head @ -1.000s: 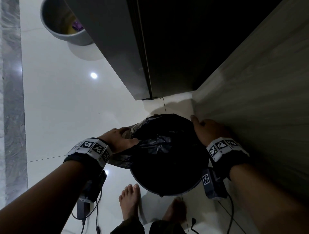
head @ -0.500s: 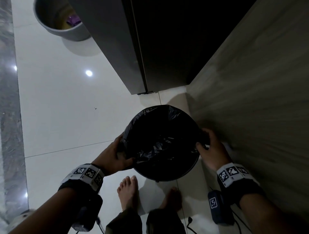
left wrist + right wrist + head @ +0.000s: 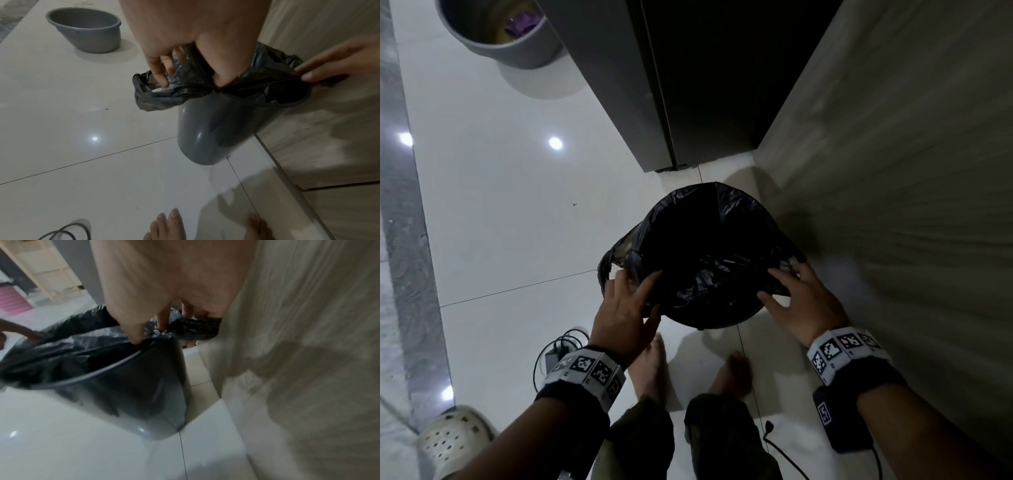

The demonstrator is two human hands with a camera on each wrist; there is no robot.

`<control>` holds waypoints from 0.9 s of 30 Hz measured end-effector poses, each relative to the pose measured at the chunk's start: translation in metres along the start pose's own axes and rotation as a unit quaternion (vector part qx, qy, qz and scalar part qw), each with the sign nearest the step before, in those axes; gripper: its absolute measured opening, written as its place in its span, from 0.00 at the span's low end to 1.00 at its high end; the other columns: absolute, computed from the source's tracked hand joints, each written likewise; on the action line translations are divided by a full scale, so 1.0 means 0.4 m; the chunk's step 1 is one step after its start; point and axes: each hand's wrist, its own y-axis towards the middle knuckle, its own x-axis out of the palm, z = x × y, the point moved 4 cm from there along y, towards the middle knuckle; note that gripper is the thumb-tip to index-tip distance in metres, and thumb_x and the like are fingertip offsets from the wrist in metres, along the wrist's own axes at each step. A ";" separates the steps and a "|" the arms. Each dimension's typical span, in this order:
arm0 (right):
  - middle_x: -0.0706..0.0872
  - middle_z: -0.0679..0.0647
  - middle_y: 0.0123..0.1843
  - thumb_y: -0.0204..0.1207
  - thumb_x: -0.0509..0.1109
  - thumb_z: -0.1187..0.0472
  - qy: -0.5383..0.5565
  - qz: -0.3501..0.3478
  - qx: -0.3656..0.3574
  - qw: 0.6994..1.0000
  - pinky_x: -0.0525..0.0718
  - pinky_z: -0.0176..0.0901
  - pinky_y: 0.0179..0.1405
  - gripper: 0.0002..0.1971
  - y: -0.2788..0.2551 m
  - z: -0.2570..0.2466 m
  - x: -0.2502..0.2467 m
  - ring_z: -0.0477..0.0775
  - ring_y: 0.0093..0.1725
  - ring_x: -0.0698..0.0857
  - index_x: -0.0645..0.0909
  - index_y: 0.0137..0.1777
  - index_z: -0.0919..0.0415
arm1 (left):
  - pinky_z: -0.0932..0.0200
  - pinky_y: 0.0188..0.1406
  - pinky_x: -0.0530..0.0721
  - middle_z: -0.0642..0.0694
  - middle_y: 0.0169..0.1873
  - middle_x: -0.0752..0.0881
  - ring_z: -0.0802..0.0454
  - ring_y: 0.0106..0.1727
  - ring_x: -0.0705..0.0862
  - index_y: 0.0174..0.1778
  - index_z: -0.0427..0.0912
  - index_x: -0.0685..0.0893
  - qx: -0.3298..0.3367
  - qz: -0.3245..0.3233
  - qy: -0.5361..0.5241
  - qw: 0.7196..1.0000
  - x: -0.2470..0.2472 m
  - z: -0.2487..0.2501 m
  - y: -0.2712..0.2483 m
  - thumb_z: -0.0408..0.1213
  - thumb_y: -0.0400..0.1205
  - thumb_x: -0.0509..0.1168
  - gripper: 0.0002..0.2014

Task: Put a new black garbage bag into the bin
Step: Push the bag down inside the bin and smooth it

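A: Looks like a home interior, some corner of a kitchen or utility area; which one can't be told.

B: Evidence?

A: Glossy white floor tiles with thin grout lines and ceiling-light reflections. Pale wood-grain cabinet panel on the right, tall dark grey appliance or cupboard door behind.

B: Anything domestic?

A: Person's bare feet on the tile, a cream perforated clog lying nearby. Round grey plastic tub standing on the floor. Grey marble-pattern strip along the left edge. Right wrist view shows pale wooden shelving further back, blurred.

B: So residential.

A: Yes.
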 end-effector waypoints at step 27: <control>0.82 0.54 0.67 0.76 0.72 0.56 0.082 0.050 0.079 0.992 0.82 0.49 0.58 0.09 0.008 0.102 0.148 0.60 0.60 0.84 0.88 0.53 0.55 | 0.59 0.45 0.79 0.53 0.59 0.84 0.51 0.56 0.85 0.41 0.55 0.93 -0.094 -0.130 -0.088 0.983 0.135 -0.011 -0.056 0.39 0.74 0.73 0.06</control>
